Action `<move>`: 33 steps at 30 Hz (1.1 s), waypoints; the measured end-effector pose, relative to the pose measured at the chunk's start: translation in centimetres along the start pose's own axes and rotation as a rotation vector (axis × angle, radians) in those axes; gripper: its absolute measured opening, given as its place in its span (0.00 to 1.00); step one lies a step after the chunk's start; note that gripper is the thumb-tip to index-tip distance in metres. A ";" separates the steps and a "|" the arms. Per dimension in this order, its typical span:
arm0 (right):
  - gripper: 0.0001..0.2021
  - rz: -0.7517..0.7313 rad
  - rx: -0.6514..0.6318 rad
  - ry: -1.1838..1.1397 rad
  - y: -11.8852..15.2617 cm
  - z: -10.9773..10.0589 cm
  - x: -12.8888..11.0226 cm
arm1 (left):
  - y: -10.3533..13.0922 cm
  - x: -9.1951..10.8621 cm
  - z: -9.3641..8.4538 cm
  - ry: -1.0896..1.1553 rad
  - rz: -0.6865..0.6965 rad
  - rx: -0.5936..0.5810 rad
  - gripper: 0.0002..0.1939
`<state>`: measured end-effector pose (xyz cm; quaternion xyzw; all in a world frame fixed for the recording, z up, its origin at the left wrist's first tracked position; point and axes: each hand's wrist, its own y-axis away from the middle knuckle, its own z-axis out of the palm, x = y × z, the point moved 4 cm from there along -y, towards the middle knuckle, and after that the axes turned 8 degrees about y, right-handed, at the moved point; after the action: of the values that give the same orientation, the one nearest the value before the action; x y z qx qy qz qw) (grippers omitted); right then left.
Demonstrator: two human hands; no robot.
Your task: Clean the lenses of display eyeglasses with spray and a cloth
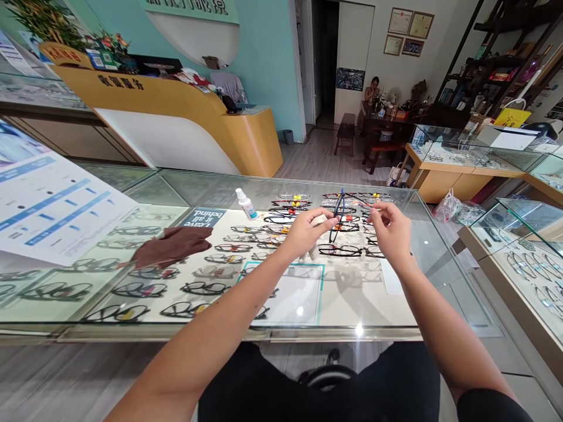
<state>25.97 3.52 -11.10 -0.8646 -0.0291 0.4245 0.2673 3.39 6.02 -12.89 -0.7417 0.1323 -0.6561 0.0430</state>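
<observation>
Pair of glasses is held above the far half of the worktop, right of its middle, both hands on it. Left hand: thumb and fingers pinching the frame; something pale sits among the fingers, can't tell what. Right hand: fingertips pinching the end of one temple, pointed toward the right edge.

Risks as I read it:
- Hinge: pulling the hands apart or twisting unevenly would side-load it. Bent temple or loosened screw likely.
- Drop: both grips look like light pinches. If one slips, the frame swings; if both go, it hits the glass top and lenses could scratch.
- Smudging: left fingers look close to the lens area; skin contact would mark it. Actual contact too small to judge.
- Height misread: display frames show through the glass behind the held pair, plus reflections. Easy to lose its outline and knock it on the surface.
- Side sweep: spray bottle stands toward the far edge, left of the left hand. A wide leftward swing could tip it. Brown cloth lies crumpled farther left, toward the left edge; low risk.
</observation>
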 end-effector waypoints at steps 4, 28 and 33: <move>0.13 -0.063 0.076 0.040 0.2 0.0 -0.3 | 0.1 -0.4 0.2 -0.004 -0.021 -0.006 0.25; 0.31 -0.272 0.086 0.324 1.7 2.6 0.2 | 0.7 -0.5 1.3 0.096 -0.001 0.031 0.28; 0.34 -0.273 0.055 0.378 1.6 2.7 0.3 | 0.7 -0.5 0.9 0.131 -0.017 0.079 0.27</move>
<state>23.88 3.39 -13.41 -0.9091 -0.0833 0.2157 0.3466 4.13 5.34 -13.65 -0.6961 0.1025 -0.7082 0.0581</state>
